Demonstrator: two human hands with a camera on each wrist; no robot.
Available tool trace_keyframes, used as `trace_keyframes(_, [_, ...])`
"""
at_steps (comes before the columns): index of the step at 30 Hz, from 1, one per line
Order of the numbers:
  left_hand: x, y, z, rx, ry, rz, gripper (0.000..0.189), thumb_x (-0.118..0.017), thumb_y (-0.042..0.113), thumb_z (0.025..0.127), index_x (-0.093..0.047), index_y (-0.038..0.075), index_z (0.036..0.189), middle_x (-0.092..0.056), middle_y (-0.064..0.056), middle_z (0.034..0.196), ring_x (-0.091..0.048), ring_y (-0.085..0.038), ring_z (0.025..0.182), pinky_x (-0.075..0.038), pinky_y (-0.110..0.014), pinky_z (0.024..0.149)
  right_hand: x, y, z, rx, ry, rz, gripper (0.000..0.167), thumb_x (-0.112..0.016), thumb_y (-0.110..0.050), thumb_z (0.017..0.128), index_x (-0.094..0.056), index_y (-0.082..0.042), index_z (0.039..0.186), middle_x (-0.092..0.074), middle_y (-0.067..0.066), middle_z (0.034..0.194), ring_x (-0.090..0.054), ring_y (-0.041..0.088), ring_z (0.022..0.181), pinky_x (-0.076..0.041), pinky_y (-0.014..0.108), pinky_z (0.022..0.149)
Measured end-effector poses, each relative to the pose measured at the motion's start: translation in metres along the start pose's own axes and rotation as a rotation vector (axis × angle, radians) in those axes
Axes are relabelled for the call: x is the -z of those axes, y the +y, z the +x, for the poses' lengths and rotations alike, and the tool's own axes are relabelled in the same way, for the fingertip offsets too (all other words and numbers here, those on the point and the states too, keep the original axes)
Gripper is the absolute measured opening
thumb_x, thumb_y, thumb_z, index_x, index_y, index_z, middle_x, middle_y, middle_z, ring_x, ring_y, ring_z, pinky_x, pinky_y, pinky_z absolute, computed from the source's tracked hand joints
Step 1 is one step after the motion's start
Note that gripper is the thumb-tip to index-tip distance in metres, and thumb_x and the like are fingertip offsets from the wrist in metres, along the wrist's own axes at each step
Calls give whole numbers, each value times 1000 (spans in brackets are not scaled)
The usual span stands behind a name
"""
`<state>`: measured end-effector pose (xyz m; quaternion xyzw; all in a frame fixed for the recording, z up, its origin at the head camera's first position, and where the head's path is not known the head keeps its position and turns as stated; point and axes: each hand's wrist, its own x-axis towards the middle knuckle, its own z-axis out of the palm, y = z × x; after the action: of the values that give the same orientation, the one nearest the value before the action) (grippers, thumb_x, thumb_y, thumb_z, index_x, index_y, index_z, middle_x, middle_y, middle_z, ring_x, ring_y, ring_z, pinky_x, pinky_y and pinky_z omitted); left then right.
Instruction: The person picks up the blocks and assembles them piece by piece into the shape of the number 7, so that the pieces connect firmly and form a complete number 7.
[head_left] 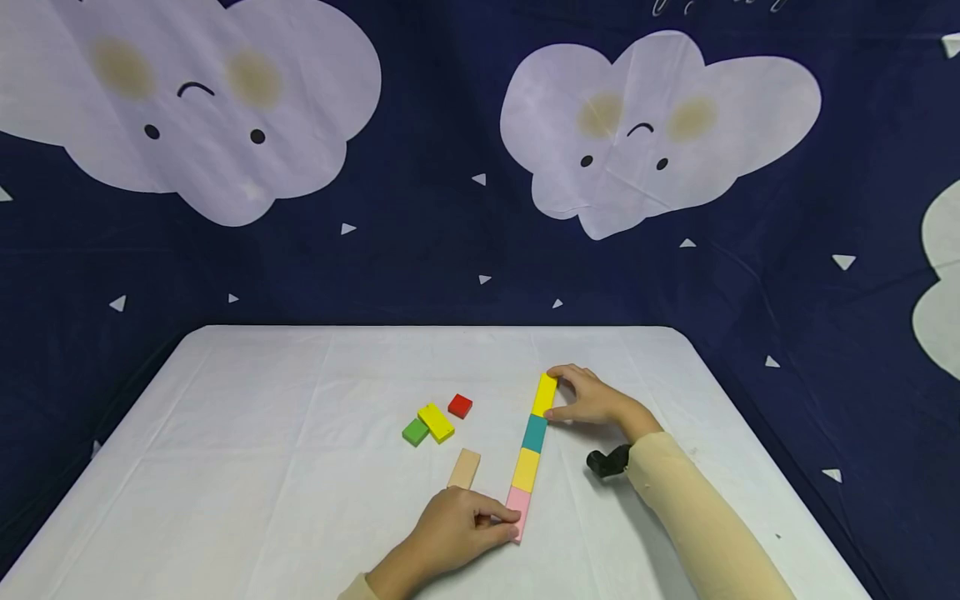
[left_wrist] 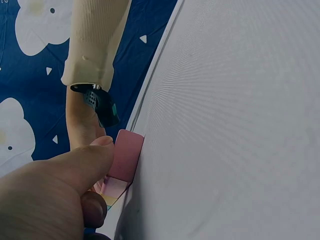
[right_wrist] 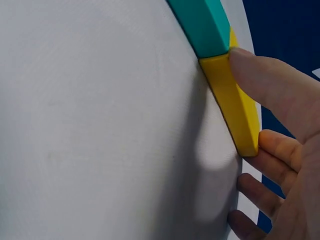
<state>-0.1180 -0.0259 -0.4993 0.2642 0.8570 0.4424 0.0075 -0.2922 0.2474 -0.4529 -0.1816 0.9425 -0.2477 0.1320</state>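
Observation:
A row of end-to-end blocks lies slanting on the white table: a pink block point(head_left: 518, 502) nearest, then a pale yellow block point(head_left: 527, 470), a teal block point(head_left: 535, 433) and a bright yellow block point(head_left: 544, 394) farthest. My left hand point(head_left: 459, 527) holds the pink block near its close end with thumb and index finger. At the far end, my right hand point(head_left: 592, 400) grips the bright yellow block, thumb near its seam with the teal block and fingers at its far tip. The right wrist view shows this yellow block point(right_wrist: 230, 102) between thumb and fingertips, its other fingers spread beside it.
Left of the row lie a green block point(head_left: 416, 432), another yellow block point(head_left: 437, 423) and a red block point(head_left: 460, 406). A plain wooden block point(head_left: 464, 468) is partly hidden behind the left hand. A black wrist device point(head_left: 607, 462) juts from the right sleeve. A dark cloud-print cloth hangs behind the table.

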Motion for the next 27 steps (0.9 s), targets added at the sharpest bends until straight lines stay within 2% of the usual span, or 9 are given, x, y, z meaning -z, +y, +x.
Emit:
trace_keyframes(14, [2,1,0,16,-10,6,11,-78,34,84,-81,31,95,-51,21,52,-39,10,50,-31,-14,47,-2,-2,1,2,11,-19,86,-79,-51,78,-43,-14,147,-44,7,152,-32,32,145,-25,54,119])
trace_keyframes(27, [2,1,0,6,-14,0,11,-77,33,85,-81,30,95,-53,21,53,-40,10,50,-33,-14,47,-2,-3,1,18,8,-46,87,-77,-53,80,-43,-13,149,-43,8,153,-33,32,144,-26,54,118])
